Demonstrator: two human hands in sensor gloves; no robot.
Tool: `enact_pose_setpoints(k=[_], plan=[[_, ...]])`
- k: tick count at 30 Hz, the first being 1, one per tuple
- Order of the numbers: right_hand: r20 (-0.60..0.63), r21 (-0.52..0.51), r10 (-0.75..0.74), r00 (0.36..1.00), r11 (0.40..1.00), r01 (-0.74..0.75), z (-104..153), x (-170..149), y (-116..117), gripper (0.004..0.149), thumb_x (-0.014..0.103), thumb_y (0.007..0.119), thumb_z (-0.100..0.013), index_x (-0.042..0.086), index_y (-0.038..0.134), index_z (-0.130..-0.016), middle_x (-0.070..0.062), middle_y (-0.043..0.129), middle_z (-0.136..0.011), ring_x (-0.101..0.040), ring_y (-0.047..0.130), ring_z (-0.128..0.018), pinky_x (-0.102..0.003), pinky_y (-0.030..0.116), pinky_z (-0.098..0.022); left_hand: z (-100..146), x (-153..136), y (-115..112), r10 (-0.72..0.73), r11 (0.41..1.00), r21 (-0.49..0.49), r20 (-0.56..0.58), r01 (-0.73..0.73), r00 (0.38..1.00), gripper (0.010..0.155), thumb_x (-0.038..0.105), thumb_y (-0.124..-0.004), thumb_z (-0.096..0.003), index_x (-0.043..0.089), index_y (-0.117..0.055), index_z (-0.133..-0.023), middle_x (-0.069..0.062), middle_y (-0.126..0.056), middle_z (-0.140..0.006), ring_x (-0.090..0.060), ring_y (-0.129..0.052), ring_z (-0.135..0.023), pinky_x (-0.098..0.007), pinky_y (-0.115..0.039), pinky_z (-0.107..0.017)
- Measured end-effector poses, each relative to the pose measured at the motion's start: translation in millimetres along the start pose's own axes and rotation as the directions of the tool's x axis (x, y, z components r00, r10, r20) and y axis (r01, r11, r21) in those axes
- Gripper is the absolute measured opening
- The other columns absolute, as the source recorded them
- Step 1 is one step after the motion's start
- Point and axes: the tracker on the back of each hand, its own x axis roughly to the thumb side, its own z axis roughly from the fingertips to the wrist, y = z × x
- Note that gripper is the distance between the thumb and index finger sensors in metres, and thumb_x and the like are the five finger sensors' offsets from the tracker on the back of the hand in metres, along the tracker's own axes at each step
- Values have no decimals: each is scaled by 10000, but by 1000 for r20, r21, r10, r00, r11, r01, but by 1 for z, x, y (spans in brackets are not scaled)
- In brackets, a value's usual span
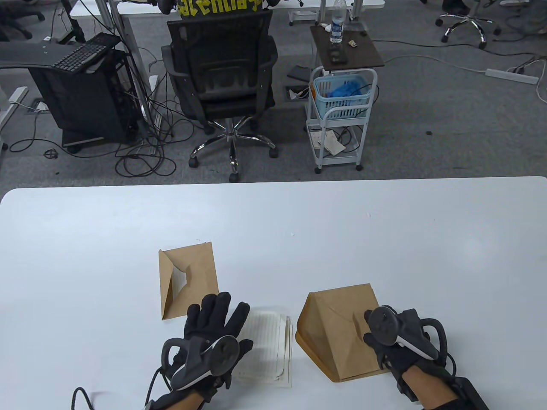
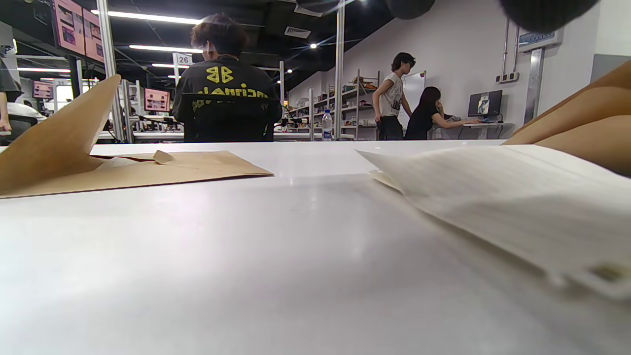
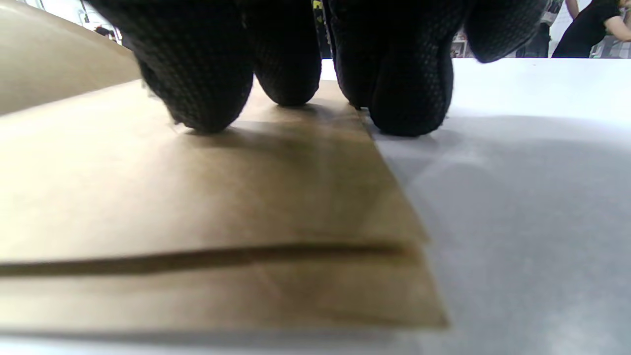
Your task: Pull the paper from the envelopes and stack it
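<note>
Envelopes first: the right hand point(image 1: 395, 337) sits on the right edge of the envelope pile point(image 1: 337, 333), fingertips point(image 3: 207, 88) bunched close together and pressing the brown paper down near its edge, with one fingertip landing on the bare table point(image 1: 384, 239) just off it. That pile lies at about 9 o'clock from the right hand, flap tented up at the far end, long axis running roughly 12 to 6

Left hand point(image 1: 213, 337) is spread flat, fingers fanned toward 12 to 1 o'clock, its right side overlapping the left edge of the lined paper stack point(image 1: 273, 346); can't tell if it's actually pressing on the sheets. The stack sits between the two hands, just beside the envelope pile. An opened envelope point(image 1: 188, 277) lies at 11 o'clock from the left hand, near its fingertips

My guess: the right hand pins the pile while the left, nearer the stack and facing the pile's left side, reaches across toward 3 o'clock for the next sheet
</note>
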Motion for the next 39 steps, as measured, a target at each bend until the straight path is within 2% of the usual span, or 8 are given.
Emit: enact_pose_setpoints(k=[5,10,13,17,20,24,39], plan=[[61,-77,34,998,997,-29,8,4,-25,617,450,849,-469,186,719,-1011,-235,678,-1033,-447,843,-842,-676,537,-666,0,1,1,-3,1000,6,5,3,1000,739,609,-676,-494,409,-361,-1132,-115,-252,-1214,-441,-264,-1145,-633,-203,-789],[186,-170,4,983,985,29,17,11,-47,713,519,787,-478,222,556,-1083,-225,462,-1124,-497,576,-1013,-725,405,-690,1,0,1,-5,1000,6,3,5,1000,741,610,-675,-494,407,-356,-1132,-116,-251,-1214,-442,-262,-1144,-633,-202,-789],[230,-195,-1,973,980,48,21,14,-49,775,566,757,-474,233,459,-1107,-206,351,-1151,-508,423,-1059,-740,334,-693,1,0,0,-13,1000,0,3,13,1000,743,611,-674,-494,409,-351,-1133,-117,-248,-1214,-441,-260,-1145,-633,-202,-789],[251,-248,24,968,968,41,24,13,-41,821,620,708,-472,248,365,-1118,-196,265,-1158,-500,317,-1077,-746,293,-690,1,0,0,-9,1000,0,2,9,1000,745,611,-674,-493,409,-350,-1132,-116,-248,-1214,-442,-260,-1144,-633,-201,-789],[244,-263,29,969,964,38,25,9,-35,839,643,689,-470,247,339,-1120,-193,249,-1158,-498,284,-1080,-750,272,-687,0,0,-1,-16,1000,-6,2,16,1000,745,611,-674,-494,408,-348,-1133,-114,-246,-1214,-442,-259,-1145,-633,-201,-789],[231,-232,-7,973,971,62,26,3,-29,839,646,687,-470,242,344,-1121,-196,251,-1158,-498,273,-1080,-750,262,-684,0,0,-2,-24,1000,-12,1,24,1000,745,611,-674,-494,408,-348,-1132,-115,-246,-1214,-442,-260,-1144,-633,-201,-789],[214,-224,-48,976,970,97,32,-1,-30,833,642,692,-470,222,381,-1119,-205,286,-1154,-499,301,-1076,-749,273,-681,-1,-6,1,-17,1000,-5,-30,17,999,748,610,-677,-493,410,-344,-1132,-114,-247,-1214,-440,-259,-1146,-634,-200,-789]])
